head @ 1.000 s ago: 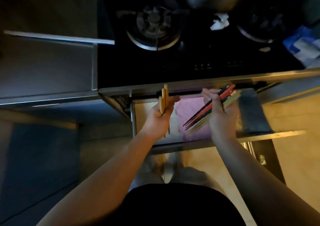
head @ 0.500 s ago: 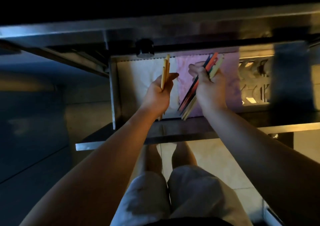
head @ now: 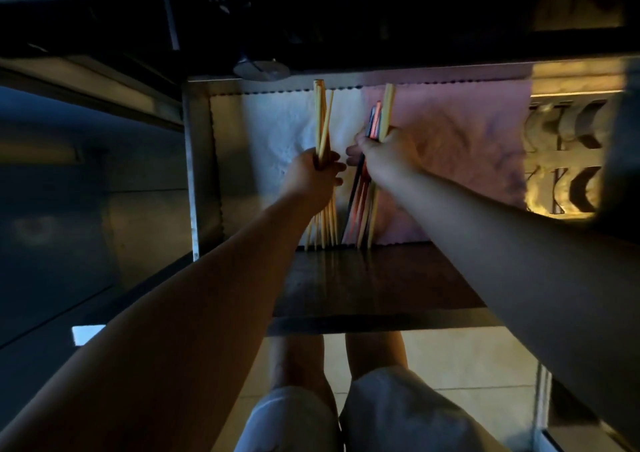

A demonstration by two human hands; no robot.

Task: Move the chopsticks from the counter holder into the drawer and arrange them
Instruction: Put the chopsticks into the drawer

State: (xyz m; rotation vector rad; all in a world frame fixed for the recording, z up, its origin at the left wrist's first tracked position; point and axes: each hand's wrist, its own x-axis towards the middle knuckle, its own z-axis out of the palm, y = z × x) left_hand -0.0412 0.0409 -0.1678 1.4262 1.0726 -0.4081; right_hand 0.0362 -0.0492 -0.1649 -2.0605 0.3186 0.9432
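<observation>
Two fists closed: left hand [head: 313, 178] grips wooden chopsticks [head: 322, 122], right hand [head: 384, 155] coloured chopsticks [head: 375, 119], over drawer [head: 199, 174]

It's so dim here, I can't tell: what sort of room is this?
Probably a home kitchen: an open metal drawer lined with cloths, bundles of chopsticks in both hands, and a tiled floor below.

I see my left hand [head: 313, 178] gripping pale wooden chopsticks [head: 322, 119] and my right hand [head: 382, 154] gripping mixed coloured chopsticks [head: 375, 119], both bundles inside the open drawer [head: 199, 174].
</observation>
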